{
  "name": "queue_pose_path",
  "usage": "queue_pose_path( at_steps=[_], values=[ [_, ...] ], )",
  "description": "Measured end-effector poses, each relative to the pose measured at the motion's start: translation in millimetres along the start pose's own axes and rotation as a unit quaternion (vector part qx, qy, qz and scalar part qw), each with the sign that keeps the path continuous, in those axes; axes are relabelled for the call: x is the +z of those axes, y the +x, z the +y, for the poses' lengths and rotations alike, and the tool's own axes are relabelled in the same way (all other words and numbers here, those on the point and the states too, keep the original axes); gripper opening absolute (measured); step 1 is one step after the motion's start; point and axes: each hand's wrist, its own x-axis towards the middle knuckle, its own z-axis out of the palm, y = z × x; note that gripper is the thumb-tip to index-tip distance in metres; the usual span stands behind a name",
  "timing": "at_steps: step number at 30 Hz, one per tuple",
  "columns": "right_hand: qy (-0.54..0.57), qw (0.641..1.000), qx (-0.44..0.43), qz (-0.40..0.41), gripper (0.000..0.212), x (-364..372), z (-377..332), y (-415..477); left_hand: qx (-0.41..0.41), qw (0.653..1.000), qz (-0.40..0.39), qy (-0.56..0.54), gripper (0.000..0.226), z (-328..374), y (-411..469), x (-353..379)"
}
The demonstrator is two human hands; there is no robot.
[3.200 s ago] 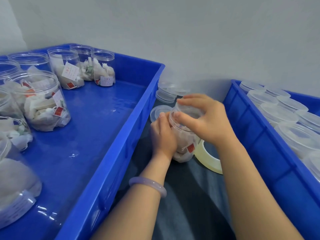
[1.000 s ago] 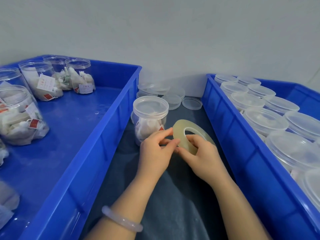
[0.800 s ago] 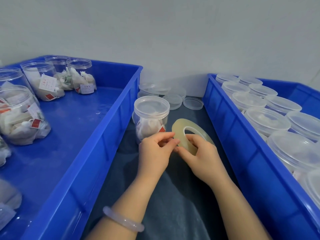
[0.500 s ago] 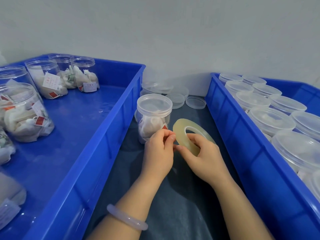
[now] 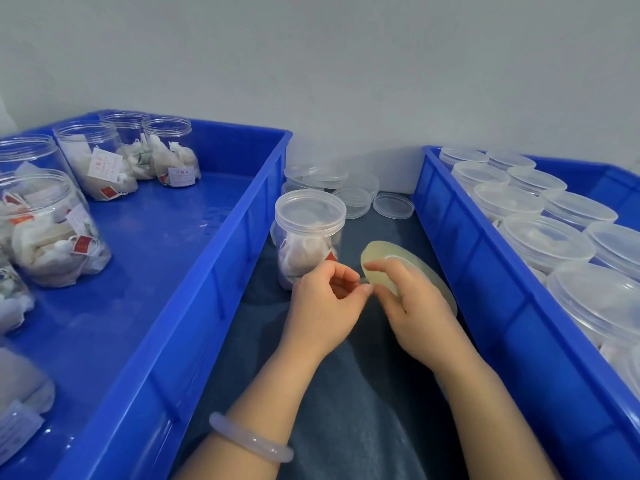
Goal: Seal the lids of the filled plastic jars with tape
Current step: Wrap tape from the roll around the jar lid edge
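The tape (image 5: 426, 271), a pale yellow roll, sits tilted at centre frame, gripped by the right hand (image 5: 415, 313), with the index finger laid across its face. The left hand (image 5: 325, 306) curls in from the left and pinches at the roll's near edge; whether it has the free end is too small to tell. Just above-left stands a lidded jar (image 5: 310, 230) of sachets with a red tag, its print unreadable. Both rest over a dark cloth (image 5: 346, 393) on the worktop, a narrow lane between two blue bins (image 5: 221, 289). Loose lids (image 5: 393, 206) lie at the lane's far end. White labels on open jars (image 5: 173, 150) at upper left are illegible.
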Motion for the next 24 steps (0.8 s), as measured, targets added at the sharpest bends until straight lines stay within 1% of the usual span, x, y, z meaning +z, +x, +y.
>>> queue_pose_path(
  at_steps=[1, 3, 5, 6, 9, 11, 13, 16, 20, 22, 24],
  values=[
    [-0.013, 1.000, -0.001, -0.014, 0.027, -1, -1, 1, 0.005, 1.000, -0.001, 0.015, 0.019, 0, 0, 0],
    [-0.045, 0.997, -0.004, -0.061, 0.025, -5, -3, 3, 0.028, 0.999, -0.002, 0.045, 0.016, 0, -1, -1],
    [-0.044, 0.994, 0.002, -0.104, 0.029, -10, -5, 6, 0.060, 0.996, 0.022, 0.066, 0.009, 0, -1, -1],
    [-0.034, 0.993, 0.004, -0.113, 0.029, -14, -7, 8, 0.077, 0.994, 0.039, 0.069, 0.008, 1, -1, -3],
    [-0.002, 0.993, 0.005, -0.116, 0.019, -28, -16, 20, 0.117, 0.987, 0.080, 0.082, 0.007, 7, -1, -4],
    [0.023, 0.994, 0.015, -0.101, 0.012, -37, -23, 30, 0.132, 0.983, 0.093, 0.089, 0.008, 9, -2, -4],
    [0.032, 0.995, 0.010, -0.093, 0.014, -45, -28, 38, 0.133, 0.982, 0.091, 0.096, 0.010, 11, -1, -4],
    [0.033, 0.994, 0.000, -0.108, 0.013, -50, -35, 48, 0.132, 0.982, 0.088, 0.104, 0.012, 11, 1, -5],
    [0.042, 0.993, -0.023, -0.106, 0.011, -49, -37, 57, 0.148, 0.974, 0.122, 0.121, 0.013, 12, 3, -11],
    [0.049, 0.992, -0.034, -0.110, 0.011, -49, -38, 59, 0.169, 0.965, 0.142, 0.139, 0.014, 12, 4, -16],
    [0.051, 0.991, -0.032, -0.119, 0.010, -48, -37, 60, 0.181, 0.960, 0.144, 0.160, 0.011, 12, 4, -17]
  ],
)
